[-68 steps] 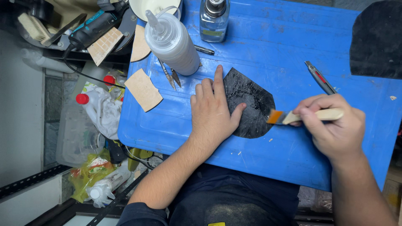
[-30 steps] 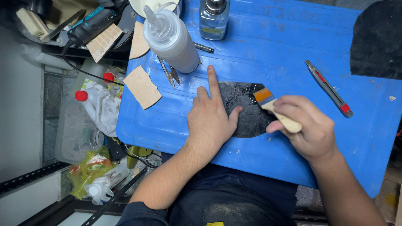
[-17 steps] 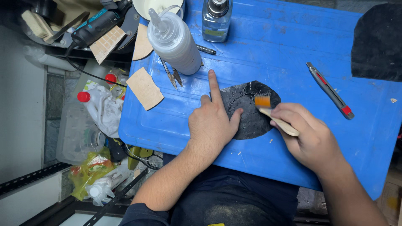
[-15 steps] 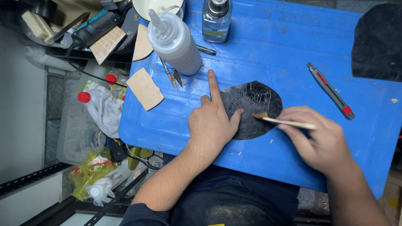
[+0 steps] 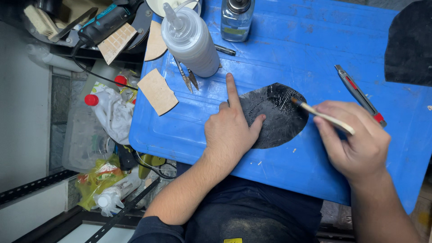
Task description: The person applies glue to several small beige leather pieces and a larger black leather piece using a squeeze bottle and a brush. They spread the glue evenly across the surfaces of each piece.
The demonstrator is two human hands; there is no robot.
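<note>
A dark, rounded leather piece [image 5: 274, 114] lies on the blue plastic work surface [image 5: 306, 49], shiny with streaks near its top. My left hand [image 5: 230, 132] presses on its left edge, index finger stretched out and thumb on the leather. My right hand [image 5: 353, 141] grips a small brush [image 5: 321, 116] with a pale wooden handle. The brush tip rests on the upper right part of the leather.
A white squeeze bottle [image 5: 189, 38], a clear bottle [image 5: 236, 18], small snips [image 5: 186, 78], tan leather pieces [image 5: 156, 91] and a red-and-grey utility knife [image 5: 360, 95] lie around. Another dark sheet [image 5: 409, 45] sits at the top right. Clutter, bottles and bags fill the floor on the left.
My right hand has swept the brush back and forth over the leather and now holds it flatter, tip on the upper right. The left hand stayed pressing the piece.
</note>
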